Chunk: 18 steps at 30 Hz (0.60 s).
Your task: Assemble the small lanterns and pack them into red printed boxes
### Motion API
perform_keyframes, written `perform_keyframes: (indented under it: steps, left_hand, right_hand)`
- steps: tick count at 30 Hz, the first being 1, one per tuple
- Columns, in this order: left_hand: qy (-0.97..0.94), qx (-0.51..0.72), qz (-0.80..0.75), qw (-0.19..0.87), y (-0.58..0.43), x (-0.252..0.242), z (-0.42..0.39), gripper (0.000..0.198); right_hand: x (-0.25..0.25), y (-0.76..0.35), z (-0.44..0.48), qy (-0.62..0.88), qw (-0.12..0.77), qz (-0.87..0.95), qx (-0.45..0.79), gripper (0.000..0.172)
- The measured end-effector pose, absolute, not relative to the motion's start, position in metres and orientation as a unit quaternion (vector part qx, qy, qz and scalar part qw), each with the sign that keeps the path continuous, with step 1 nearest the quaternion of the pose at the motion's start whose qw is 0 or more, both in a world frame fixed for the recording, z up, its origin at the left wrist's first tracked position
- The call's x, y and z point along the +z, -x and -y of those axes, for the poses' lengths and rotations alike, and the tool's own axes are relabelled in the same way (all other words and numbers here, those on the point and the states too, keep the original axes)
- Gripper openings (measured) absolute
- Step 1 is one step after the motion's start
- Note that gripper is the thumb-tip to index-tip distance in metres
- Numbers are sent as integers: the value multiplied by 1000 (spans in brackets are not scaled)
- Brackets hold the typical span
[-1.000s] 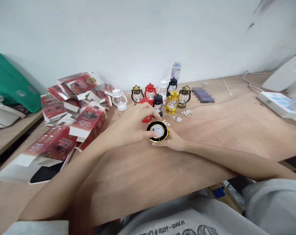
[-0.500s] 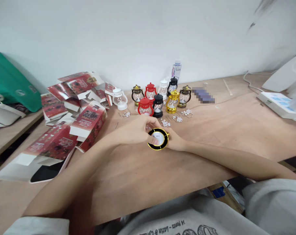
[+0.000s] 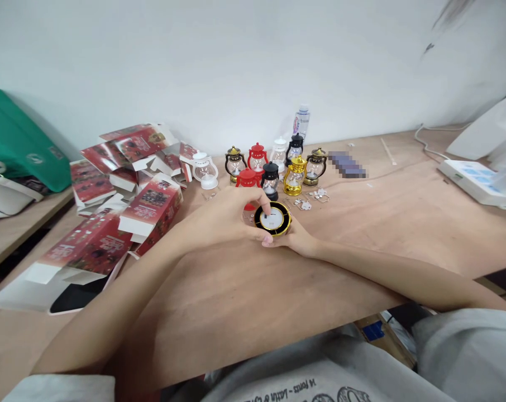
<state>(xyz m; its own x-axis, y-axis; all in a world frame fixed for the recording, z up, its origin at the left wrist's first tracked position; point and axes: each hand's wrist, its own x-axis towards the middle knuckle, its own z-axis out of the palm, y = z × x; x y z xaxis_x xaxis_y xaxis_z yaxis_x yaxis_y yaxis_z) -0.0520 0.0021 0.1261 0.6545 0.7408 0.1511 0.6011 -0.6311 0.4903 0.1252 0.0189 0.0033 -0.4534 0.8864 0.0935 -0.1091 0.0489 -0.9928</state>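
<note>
A small black and gold lantern (image 3: pixel 273 219) lies tipped toward me at the middle of the wooden table (image 3: pixel 404 223), its round base facing the camera. My right hand (image 3: pixel 298 239) cups it from below and behind. My left hand (image 3: pixel 230 215) wraps round its left side, with one finger pressed on the white centre of the base. Just behind them stands a cluster of small lanterns: red (image 3: pixel 257 156), black (image 3: pixel 271 177), gold (image 3: pixel 295 175), white (image 3: pixel 204 169) and bronze (image 3: pixel 315 165).
Several red and white cardboard boxes (image 3: pixel 110 190) are heaped at the left. A clear bottle (image 3: pixel 301 120) stands by the wall. Small white tabs (image 3: pixel 311 198) lie near the lanterns. A white device (image 3: pixel 479 178) sits far right, a green bag (image 3: pixel 18 139) far left.
Both hands dipped toward me with the lantern, then lifted it back toward the cluster. My left finger now presses the middle of its base.
</note>
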Motion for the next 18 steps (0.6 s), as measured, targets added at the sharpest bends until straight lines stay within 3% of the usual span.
perform_keyframes:
  steps: [18]
  left_hand:
    - [-863, 132, -460, 161, 48, 128, 0, 36]
  right_hand:
    - [-1, -126, -22, 347, 423, 613, 571, 50]
